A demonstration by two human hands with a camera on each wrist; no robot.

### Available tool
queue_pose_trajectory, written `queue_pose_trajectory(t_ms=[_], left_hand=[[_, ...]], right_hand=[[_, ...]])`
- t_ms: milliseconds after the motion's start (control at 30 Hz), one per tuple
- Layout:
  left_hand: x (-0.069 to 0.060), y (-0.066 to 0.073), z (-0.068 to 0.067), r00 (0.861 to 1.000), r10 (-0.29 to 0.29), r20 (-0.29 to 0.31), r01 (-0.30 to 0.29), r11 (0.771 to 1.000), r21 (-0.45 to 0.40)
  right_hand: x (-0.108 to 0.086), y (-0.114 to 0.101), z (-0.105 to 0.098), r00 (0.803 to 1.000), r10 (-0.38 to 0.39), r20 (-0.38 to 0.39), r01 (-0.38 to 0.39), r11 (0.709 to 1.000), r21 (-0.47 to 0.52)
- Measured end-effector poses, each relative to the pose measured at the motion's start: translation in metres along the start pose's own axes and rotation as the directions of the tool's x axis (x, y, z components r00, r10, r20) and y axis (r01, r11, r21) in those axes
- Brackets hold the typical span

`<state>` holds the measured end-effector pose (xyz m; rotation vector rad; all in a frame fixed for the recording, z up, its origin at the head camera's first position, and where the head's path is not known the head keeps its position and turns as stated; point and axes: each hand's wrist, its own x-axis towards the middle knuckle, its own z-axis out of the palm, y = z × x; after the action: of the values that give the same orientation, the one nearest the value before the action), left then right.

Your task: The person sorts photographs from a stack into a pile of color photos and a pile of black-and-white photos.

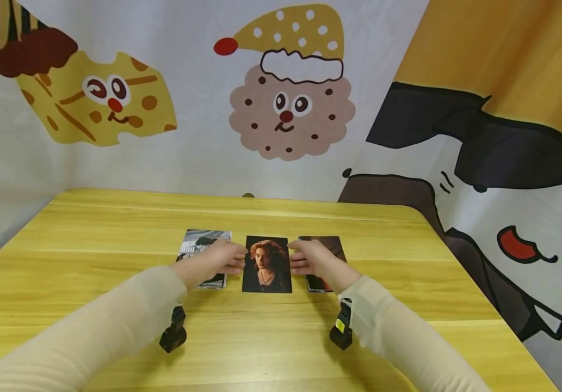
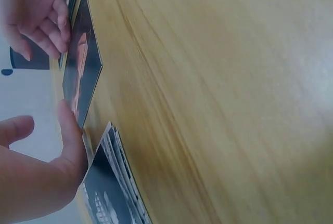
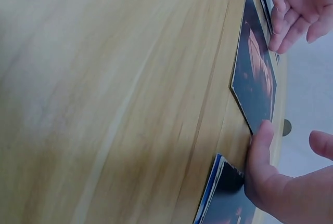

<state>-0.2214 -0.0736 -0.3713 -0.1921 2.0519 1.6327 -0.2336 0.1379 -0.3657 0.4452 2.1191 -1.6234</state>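
A portrait photo card [image 1: 266,267], dark with a red-haired person on it, lies flat on the table between two piles. My left hand [image 1: 219,258] is over the left pile of photo cards [image 1: 193,243], its fingertips at the portrait's left edge. On the other side, my right hand [image 1: 316,260] hovers over the right pile of photo cards [image 1: 333,243], fingers pointing at the portrait's right edge. Both hands have relaxed fingers and grip nothing. Each wrist view shows layered card edges on the nearer pile, left [image 2: 112,193] and right [image 3: 226,198].
The yellow wood-grain table [image 1: 266,348] extends around the cards. Behind it hangs a white curtain [image 1: 197,163] printed with cartoon figures. A small black device [image 1: 174,330] sits under the left wrist, and another black device [image 1: 341,329] under the right.
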Motion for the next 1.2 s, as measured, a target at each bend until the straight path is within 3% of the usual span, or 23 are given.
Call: queue_pose_trajectory(t_ms=[300, 467, 567, 800, 1200], left_hand=[[0.004, 0.000, 0.000, 1.000, 0.010, -0.028, -0.013, 0.992, -0.124], [0.007, 0.000, 0.003, 0.999, 0.024, -0.043, -0.027, 0.997, -0.069], [0.009, -0.002, 0.004, 0.996, 0.022, -0.082, -0.026, 0.999, -0.045], [0.014, -0.005, 0.003, 0.990, 0.093, -0.107, -0.099, 0.994, -0.047], [0.014, 0.005, 0.006, 0.979, 0.128, -0.156, -0.141, 0.987, -0.076]], right_hand=[[0.002, 0.000, 0.001, 1.000, 0.003, -0.019, -0.001, 0.996, 0.091], [0.002, 0.000, 0.002, 0.999, -0.029, -0.020, 0.030, 0.996, 0.080], [0.003, 0.000, 0.002, 0.998, -0.050, -0.022, 0.051, 0.997, 0.053], [0.005, -0.002, 0.001, 0.996, -0.067, -0.059, 0.069, 0.997, 0.040], [0.001, -0.007, -0.001, 0.996, -0.086, -0.014, 0.087, 0.995, 0.057]])
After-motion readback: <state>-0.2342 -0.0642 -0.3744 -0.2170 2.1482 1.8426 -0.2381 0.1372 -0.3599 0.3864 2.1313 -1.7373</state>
